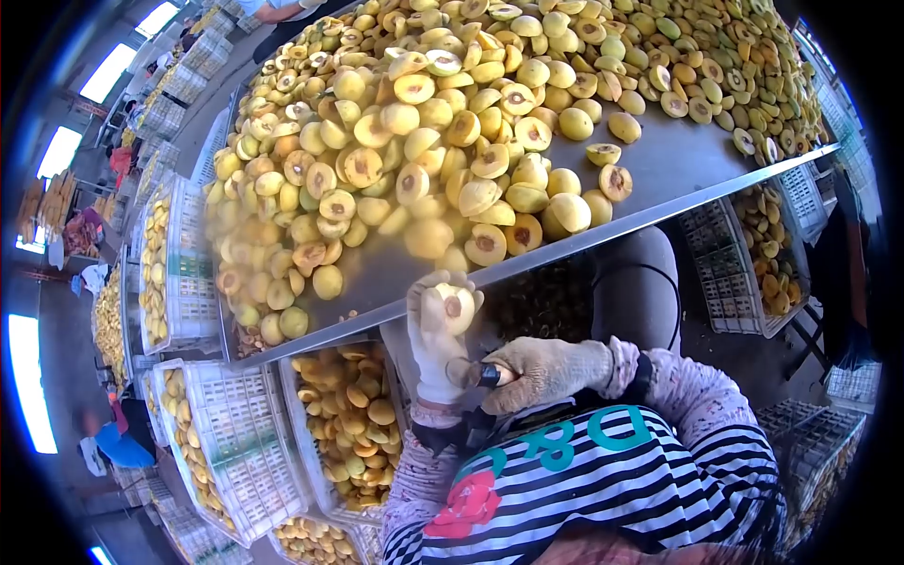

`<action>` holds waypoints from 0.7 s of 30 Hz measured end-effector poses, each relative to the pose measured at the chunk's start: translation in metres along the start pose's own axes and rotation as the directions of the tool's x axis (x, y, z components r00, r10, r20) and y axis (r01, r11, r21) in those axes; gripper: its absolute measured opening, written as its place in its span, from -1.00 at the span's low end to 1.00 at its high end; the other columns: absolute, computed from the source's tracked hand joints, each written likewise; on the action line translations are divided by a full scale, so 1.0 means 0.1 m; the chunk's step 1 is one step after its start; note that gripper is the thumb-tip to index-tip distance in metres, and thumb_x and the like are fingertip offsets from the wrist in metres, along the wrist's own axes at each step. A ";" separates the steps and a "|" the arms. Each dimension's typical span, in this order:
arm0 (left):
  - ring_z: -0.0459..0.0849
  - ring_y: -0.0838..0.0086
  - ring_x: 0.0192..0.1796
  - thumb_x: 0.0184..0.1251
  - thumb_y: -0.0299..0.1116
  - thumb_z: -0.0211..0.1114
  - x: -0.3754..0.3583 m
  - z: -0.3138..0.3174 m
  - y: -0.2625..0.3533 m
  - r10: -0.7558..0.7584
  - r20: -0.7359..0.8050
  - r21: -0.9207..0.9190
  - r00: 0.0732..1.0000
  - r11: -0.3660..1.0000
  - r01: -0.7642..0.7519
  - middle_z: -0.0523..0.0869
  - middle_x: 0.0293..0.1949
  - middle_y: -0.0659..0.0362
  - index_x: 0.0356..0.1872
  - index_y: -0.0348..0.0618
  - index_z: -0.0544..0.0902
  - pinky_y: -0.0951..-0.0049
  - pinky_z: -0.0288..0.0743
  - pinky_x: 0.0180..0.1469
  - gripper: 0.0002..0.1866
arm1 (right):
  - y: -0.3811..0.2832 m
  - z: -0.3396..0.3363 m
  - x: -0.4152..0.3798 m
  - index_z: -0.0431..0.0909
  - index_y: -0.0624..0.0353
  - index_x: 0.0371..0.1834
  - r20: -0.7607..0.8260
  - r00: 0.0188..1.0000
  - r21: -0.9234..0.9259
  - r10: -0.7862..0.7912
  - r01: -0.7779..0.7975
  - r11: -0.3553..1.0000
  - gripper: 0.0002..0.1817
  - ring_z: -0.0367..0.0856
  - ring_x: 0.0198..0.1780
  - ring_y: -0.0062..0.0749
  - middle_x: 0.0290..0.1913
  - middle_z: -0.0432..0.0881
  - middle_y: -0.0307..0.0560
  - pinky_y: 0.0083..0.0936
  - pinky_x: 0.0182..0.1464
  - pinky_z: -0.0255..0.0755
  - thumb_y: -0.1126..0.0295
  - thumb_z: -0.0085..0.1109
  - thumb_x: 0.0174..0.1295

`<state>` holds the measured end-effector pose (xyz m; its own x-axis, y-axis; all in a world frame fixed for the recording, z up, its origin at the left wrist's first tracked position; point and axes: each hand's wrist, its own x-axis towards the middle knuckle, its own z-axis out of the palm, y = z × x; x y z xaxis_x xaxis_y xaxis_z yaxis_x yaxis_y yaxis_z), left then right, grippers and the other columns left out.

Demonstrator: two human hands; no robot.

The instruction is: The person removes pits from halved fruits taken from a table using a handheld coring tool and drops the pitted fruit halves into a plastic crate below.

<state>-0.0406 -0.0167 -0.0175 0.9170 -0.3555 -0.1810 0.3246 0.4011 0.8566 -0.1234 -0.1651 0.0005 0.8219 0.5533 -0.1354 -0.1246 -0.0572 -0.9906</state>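
My left hand (431, 348), in a pale glove, is raised in front of the metal table's near edge. Its fingers curl round a halved yellow peach (459, 306), whose cut face with a brown centre shows. Just below and to the right, my right hand (556, 370), gloved too, is closed on a short tool (492, 375) with a dark handle; its working end is hidden, so its exact kind cannot be told. Beyond both hands, a large heap of peach halves (414, 122) lies on the metal table (673, 155), some cut side up.
A raised metal rim (565, 247) runs along the table's near side. Below it on the left stand a crate of peaches (348, 424) and a white plastic crate (240, 433). Another crate (739, 268) stands at the right. Another person's arm (282, 11) shows at the far side.
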 end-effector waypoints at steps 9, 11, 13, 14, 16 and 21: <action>0.70 0.22 0.03 0.60 0.07 0.00 -0.04 0.11 -0.03 -0.064 -0.135 -0.055 0.989 0.997 0.057 0.68 0.02 0.00 0.08 -0.30 0.57 0.22 0.68 0.07 -0.45 | 0.27 0.26 0.17 0.56 0.20 0.06 -0.493 0.841 0.243 0.222 -0.111 0.964 -0.58 0.61 -0.11 -0.38 -0.16 0.68 -0.08 -0.41 0.05 0.47 0.04 0.05 0.50; 0.71 0.22 0.00 0.59 0.10 0.01 -0.07 0.18 0.01 -0.023 -0.181 0.003 0.983 1.000 0.024 0.68 0.00 -0.01 0.08 -0.31 0.56 0.22 0.68 0.06 -0.44 | 0.26 0.32 0.21 0.56 0.21 0.08 -0.500 0.836 0.277 0.226 -0.093 0.956 -0.58 0.60 -0.08 -0.40 -0.13 0.69 -0.08 -0.42 0.09 0.46 0.05 0.05 0.51; 0.72 0.23 -0.06 0.59 0.07 0.03 -0.08 0.21 0.03 0.003 -0.223 0.032 0.975 0.999 0.004 0.70 -0.07 0.00 0.03 -0.32 0.59 0.25 0.67 0.02 -0.46 | 0.33 0.36 0.26 0.55 0.23 0.09 -0.498 0.847 0.311 0.185 -0.025 0.950 -0.58 0.60 -0.05 -0.44 -0.11 0.69 -0.08 -0.44 0.10 0.46 0.06 0.06 0.51; 0.72 0.24 -0.09 0.58 0.05 0.04 -0.09 0.23 0.03 0.016 -0.243 0.046 0.970 0.999 -0.005 0.71 -0.10 0.01 0.01 -0.32 0.61 0.26 0.67 0.01 -0.47 | 0.35 0.36 0.27 0.55 0.25 0.09 -0.498 0.851 0.327 0.166 0.007 0.945 -0.58 0.60 -0.04 -0.45 -0.10 0.69 -0.08 -0.44 0.10 0.45 0.07 0.06 0.51; 0.72 0.26 -0.15 0.58 0.00 0.05 -0.08 0.15 0.08 -0.012 -0.103 0.095 0.995 0.995 0.022 0.72 -0.18 0.00 -0.07 -0.33 0.63 0.31 0.65 -0.04 -0.51 | 0.33 0.32 0.24 0.55 0.27 0.08 -0.419 0.902 0.333 0.102 0.048 0.942 -0.58 0.58 -0.05 -0.50 -0.11 0.68 -0.11 -0.46 0.09 0.45 0.08 0.07 0.51; 0.69 0.39 -0.25 0.52 -0.18 0.15 -0.12 0.24 0.13 0.068 0.026 0.063 0.997 0.996 -0.070 0.74 -0.30 0.07 -0.08 -0.32 0.70 0.49 0.57 -0.20 -0.65 | 0.29 0.24 0.17 0.56 0.25 0.01 -0.334 0.942 0.420 0.011 0.138 0.897 -0.63 0.49 -0.15 -0.60 -0.20 0.62 -0.24 -0.53 0.00 0.44 0.11 0.08 0.52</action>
<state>-0.0533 -0.0274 0.0076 0.9307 -0.3490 -0.1096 0.2445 0.3707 0.8960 -0.1266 -0.1379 -0.0301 0.9590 0.2432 -0.1457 -0.2314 0.3744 -0.8979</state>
